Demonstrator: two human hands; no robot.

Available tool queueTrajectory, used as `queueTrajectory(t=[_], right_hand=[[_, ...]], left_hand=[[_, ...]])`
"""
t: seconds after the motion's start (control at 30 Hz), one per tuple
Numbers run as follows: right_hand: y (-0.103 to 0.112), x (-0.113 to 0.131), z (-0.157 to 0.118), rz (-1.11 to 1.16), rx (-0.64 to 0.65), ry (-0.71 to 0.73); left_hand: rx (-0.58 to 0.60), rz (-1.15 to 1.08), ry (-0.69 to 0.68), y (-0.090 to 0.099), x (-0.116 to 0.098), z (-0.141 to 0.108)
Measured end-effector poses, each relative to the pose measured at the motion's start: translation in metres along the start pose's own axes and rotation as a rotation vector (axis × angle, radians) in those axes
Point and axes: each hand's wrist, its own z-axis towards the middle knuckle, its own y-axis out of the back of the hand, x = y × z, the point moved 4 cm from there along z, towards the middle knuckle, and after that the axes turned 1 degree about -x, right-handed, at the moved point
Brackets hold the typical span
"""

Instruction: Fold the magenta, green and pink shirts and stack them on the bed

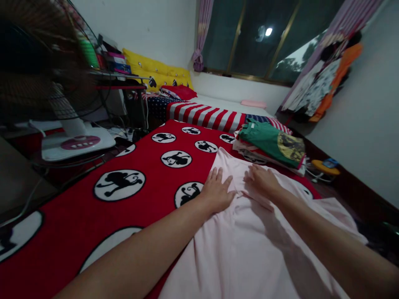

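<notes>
A pale pink garment point(255, 245) lies spread over the red bedspread, partly rumpled, with a folded edge below my hands. My left hand point(218, 191) rests flat on its left side near the far end, fingers spread. Across from it, my right hand point(263, 180) lies on the cloth with its fingers reaching inward, slightly bent, and no fabric visibly gripped. Just beyond the garment sits a stack of folded clothes with a green shirt point(264, 139) on top.
The red bedspread point(152, 182) has white ovals with black figures. At left, a fan point(77, 141) stands beside a cluttered desk point(121, 83). Farther back is another bed with a striped cover point(205, 116). Clothes point(327, 87) hang at right above a small yellow stool point(324, 168).
</notes>
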Motion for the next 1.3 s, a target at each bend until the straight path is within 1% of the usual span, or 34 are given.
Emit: queueTrajectory(t=[0.07, 0.1, 0.13, 0.2, 0.27, 0.33, 0.43, 0.5, 0.53, 0.6, 0.67, 0.8, 0.87, 0.93, 1.0, 1.1, 1.2, 1.3], right_hand=[[0.019, 0.029, -0.016, 0.128, -0.078, 0.023], [0.024, 0.044, -0.027, 0.223, -0.104, 0.037], [0.025, 0.057, -0.039, 0.320, -0.129, 0.049], [0.019, 0.076, -0.060, 0.471, -0.157, 0.067], [0.009, 0.084, -0.076, 0.553, -0.192, 0.104], [0.002, 0.084, -0.084, 0.610, -0.221, 0.149], [0.001, 0.080, -0.088, 0.674, -0.204, 0.172], [0.008, 0.081, -0.091, 0.694, -0.204, 0.190], [0.013, 0.083, -0.094, 0.702, -0.213, 0.207], [0.023, 0.090, -0.100, 0.723, -0.231, 0.252], [0.031, 0.099, -0.104, 0.743, -0.225, 0.300], [0.035, 0.118, -0.097, 0.714, -0.136, 0.334], [0.033, 0.127, -0.087, 0.643, -0.091, 0.314], [0.031, 0.135, -0.076, 0.560, -0.061, 0.303], [0.029, 0.144, -0.067, 0.489, -0.028, 0.324], [0.027, 0.152, -0.058, 0.424, 0.021, 0.340], [0.026, 0.150, -0.056, 0.412, 0.005, 0.284], [0.023, 0.145, -0.056, 0.444, -0.005, 0.200]], left_hand=[[-0.046, -0.199, 0.013, 0.004, 0.004, 0.004], [-0.086, -0.318, 0.040, 0.007, 0.008, 0.006], [-0.131, -0.425, 0.077, 0.010, 0.012, 0.008], [-0.214, -0.560, 0.155, 0.016, 0.021, 0.010], [-0.263, -0.590, 0.213, 0.021, 0.028, 0.009], [-0.293, -0.614, 0.265, 0.028, 0.037, 0.004], [-0.282, -0.632, 0.343, 0.041, 0.048, -0.013], [-0.227, -0.638, 0.398, 0.052, 0.053, -0.029], [-0.181, -0.640, 0.422, 0.058, 0.054, -0.038], [-0.061, -0.640, 0.457, 0.070, 0.054, -0.058], [0.097, -0.625, 0.479, 0.080, 0.050, -0.080], [0.394, -0.542, 0.477, 0.089, 0.038, -0.123], [0.474, -0.510, 0.444, 0.091, 0.031, -0.138], [0.506, -0.490, 0.400, 0.091, 0.024, -0.148], [0.502, -0.469, 0.371, 0.092, 0.019, -0.153], [0.485, -0.429, 0.364, 0.093, 0.013, -0.157], [0.478, -0.413, 0.373, 0.094, 0.015, -0.162], [0.484, -0.390, 0.396, 0.094, 0.020, -0.167]])
